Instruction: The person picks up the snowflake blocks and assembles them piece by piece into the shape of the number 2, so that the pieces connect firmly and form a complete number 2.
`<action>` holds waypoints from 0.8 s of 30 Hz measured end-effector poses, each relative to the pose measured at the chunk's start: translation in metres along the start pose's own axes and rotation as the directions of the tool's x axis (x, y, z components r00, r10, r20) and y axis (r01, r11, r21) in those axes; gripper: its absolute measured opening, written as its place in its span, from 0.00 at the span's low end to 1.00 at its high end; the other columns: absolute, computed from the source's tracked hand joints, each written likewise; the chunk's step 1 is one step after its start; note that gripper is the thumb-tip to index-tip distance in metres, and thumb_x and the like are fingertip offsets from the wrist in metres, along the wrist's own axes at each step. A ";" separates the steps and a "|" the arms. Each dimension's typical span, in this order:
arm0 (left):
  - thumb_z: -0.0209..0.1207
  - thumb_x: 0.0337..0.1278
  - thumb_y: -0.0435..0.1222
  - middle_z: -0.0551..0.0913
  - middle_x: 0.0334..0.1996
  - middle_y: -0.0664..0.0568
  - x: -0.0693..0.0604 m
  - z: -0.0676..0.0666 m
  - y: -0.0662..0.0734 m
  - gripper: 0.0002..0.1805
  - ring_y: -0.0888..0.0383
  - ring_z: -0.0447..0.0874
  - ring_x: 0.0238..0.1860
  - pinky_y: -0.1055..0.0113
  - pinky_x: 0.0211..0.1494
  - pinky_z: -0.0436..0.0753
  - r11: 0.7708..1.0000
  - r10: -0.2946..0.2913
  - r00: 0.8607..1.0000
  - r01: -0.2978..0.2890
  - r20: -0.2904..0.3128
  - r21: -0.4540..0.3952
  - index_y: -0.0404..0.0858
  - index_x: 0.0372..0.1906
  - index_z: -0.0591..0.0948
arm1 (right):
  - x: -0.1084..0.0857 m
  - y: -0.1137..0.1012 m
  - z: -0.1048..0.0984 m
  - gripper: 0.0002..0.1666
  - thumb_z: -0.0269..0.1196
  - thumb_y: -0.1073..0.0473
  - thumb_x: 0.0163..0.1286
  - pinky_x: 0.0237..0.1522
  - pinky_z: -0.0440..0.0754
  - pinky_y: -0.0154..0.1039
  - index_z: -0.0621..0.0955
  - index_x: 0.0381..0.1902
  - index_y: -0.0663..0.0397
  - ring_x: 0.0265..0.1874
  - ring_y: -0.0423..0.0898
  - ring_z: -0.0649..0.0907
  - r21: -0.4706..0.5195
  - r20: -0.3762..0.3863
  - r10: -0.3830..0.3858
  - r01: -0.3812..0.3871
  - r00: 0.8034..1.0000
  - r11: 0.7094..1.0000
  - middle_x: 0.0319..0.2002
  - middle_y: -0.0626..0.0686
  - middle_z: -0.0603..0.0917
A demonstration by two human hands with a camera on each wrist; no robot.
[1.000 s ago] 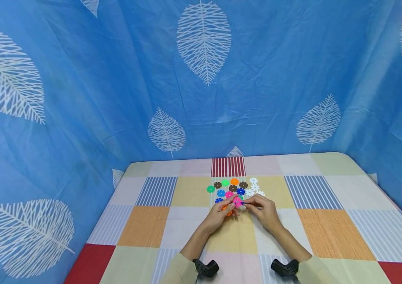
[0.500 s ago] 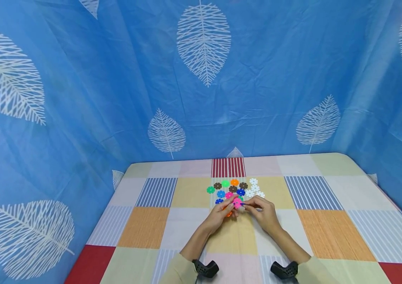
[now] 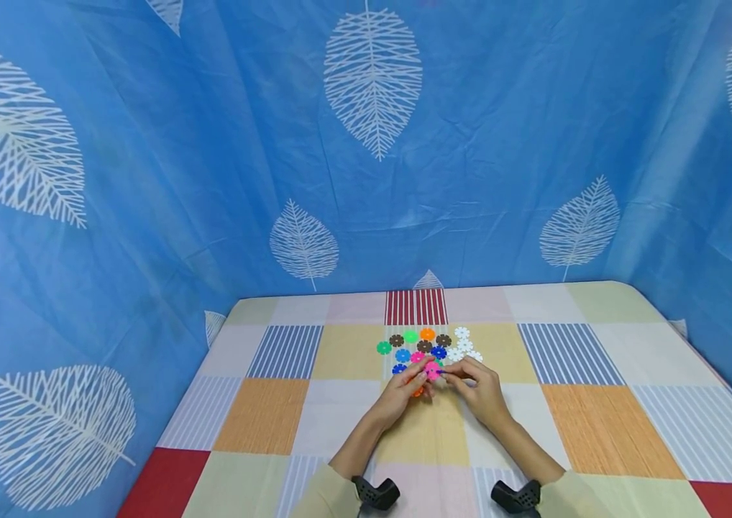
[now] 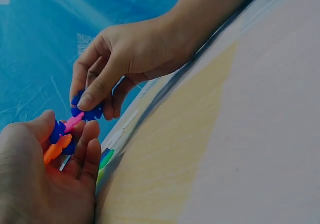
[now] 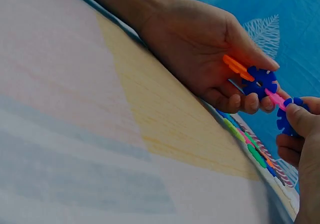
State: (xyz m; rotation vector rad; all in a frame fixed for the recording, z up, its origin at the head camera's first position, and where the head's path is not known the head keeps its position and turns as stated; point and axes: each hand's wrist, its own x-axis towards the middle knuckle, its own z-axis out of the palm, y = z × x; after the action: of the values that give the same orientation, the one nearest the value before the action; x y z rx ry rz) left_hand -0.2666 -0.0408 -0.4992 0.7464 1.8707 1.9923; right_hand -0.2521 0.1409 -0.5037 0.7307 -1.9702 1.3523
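Note:
Above the near side of the loose discs, my left hand [image 3: 398, 396] holds a small chain of notched plastic discs. In the right wrist view an orange disc [image 5: 239, 67] is slotted into a dark blue disc [image 5: 266, 76], and a pink disc [image 5: 275, 99] sticks out from that blue one. My right hand [image 3: 484, 388] pinches a second dark blue disc [image 4: 95, 115] between thumb and fingers, its edge against the pink disc's rim. Whether these two interlock cannot be told. The left fingers partly hide the chain in the head view.
Loose notched discs lie just beyond the hands: green [image 3: 384, 348], brown [image 3: 396, 340], orange [image 3: 427, 334], light blue [image 3: 403, 355] and others. Several white discs [image 3: 464, 345] lie at their right. A patchwork cloth [image 3: 334, 410] covers the table; a blue leaf-print curtain [image 3: 469, 144] surrounds it.
Both hands stay in nearly the same place and keep their hold on the discs. The head view shifts very slightly.

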 end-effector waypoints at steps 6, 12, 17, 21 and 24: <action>0.43 0.69 0.30 0.72 0.42 0.27 0.003 0.000 0.001 0.23 0.55 0.76 0.34 0.69 0.40 0.77 0.998 -0.007 0.999 0.005 -0.044 -0.061 0.28 0.65 0.61 | 0.001 0.003 -0.001 0.12 0.65 0.79 0.50 0.34 0.81 0.30 0.81 0.35 0.70 0.27 0.50 0.81 0.036 -0.052 0.098 -0.096 0.994 0.995 0.31 0.62 0.82; 0.46 0.65 0.27 0.75 0.47 0.38 0.007 -0.002 -0.015 0.23 0.56 0.78 0.31 0.70 0.38 0.77 0.997 -0.007 0.997 0.000 -0.079 -0.082 0.26 0.63 0.60 | 0.001 0.005 -0.002 0.11 0.64 0.81 0.50 0.35 0.80 0.30 0.81 0.32 0.70 0.27 0.49 0.81 0.071 -0.045 0.111 -0.108 0.993 0.992 0.31 0.63 0.82; 0.48 0.64 0.28 0.77 0.43 0.32 0.010 -0.003 -0.027 0.25 0.59 0.76 0.26 0.72 0.27 0.75 0.995 -0.021 0.994 0.011 -0.105 -0.101 0.30 0.64 0.60 | 0.000 0.005 0.000 0.13 0.63 0.83 0.48 0.34 0.80 0.29 0.82 0.33 0.71 0.29 0.49 0.82 0.055 -0.010 0.057 -0.057 0.998 0.997 0.31 0.63 0.82; 0.49 0.66 0.31 0.75 0.39 0.27 0.010 -0.003 -0.030 0.24 0.59 0.73 0.22 0.74 0.20 0.70 0.998 -0.012 0.995 0.007 -0.101 -0.057 0.31 0.65 0.63 | -0.003 0.015 0.002 0.14 0.64 0.83 0.48 0.33 0.79 0.28 0.83 0.34 0.69 0.30 0.51 0.81 0.032 0.002 0.015 -0.015 1.000 0.999 0.31 0.61 0.83; 0.50 0.66 0.34 0.76 0.38 0.27 0.011 -0.003 -0.033 0.20 0.60 0.71 0.21 0.74 0.20 0.71 0.999 -0.023 0.991 0.018 -0.128 -0.043 0.31 0.61 0.69 | -0.007 0.028 0.004 0.16 0.65 0.81 0.48 0.38 0.77 0.27 0.84 0.35 0.64 0.33 0.50 0.81 0.007 0.014 -0.005 0.005 1.000 1.000 0.33 0.58 0.84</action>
State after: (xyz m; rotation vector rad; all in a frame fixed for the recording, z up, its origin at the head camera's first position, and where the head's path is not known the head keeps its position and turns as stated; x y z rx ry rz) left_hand -0.2808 -0.0338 -0.5297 0.5976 1.8920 2.1055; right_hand -0.2686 0.1470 -0.5264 0.7500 -1.9742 1.3547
